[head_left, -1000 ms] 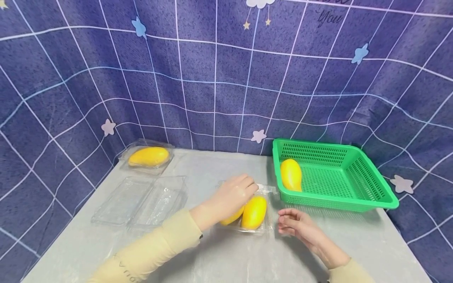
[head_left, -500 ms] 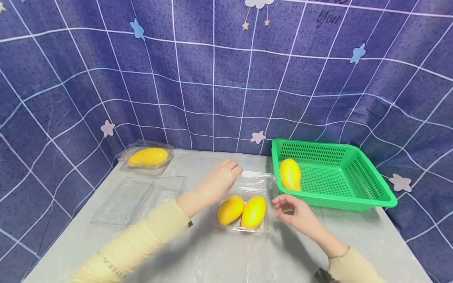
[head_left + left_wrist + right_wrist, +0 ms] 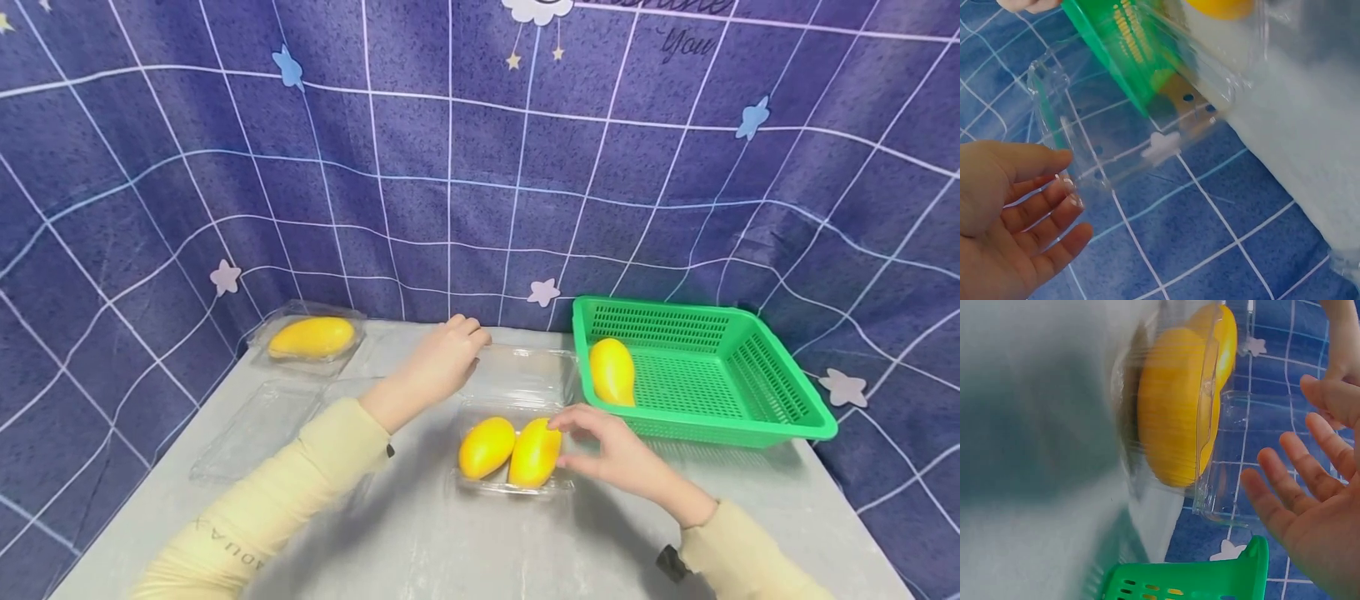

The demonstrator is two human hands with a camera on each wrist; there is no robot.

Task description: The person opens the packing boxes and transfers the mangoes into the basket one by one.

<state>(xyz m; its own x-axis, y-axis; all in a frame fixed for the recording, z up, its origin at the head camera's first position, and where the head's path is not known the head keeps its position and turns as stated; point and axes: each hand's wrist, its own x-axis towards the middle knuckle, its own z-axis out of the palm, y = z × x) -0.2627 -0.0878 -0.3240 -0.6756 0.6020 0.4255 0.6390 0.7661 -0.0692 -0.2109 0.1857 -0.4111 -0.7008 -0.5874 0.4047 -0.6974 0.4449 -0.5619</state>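
Observation:
Two yellow mangoes lie side by side in a clear plastic clamshell container at the table's middle. Its lid is raised at the back, tilted up. My left hand pinches the lid's left edge between thumb and fingers; the left wrist view shows the fingertips at that edge. My right hand hovers by the container's right side, fingers spread and holding nothing, overlapping the right mango in the head view. From the right wrist, the mangoes show through the clear wall.
A green basket with one mango stands at the back right. At the back left, a clear container holds another mango. An opened clear container lies at left, partly behind the left sleeve. A blue curtain hangs behind.
My left hand has moved back and left from over the mangoes, and the lid has swung up and backward with it. My right hand has come leftward to the right mango.

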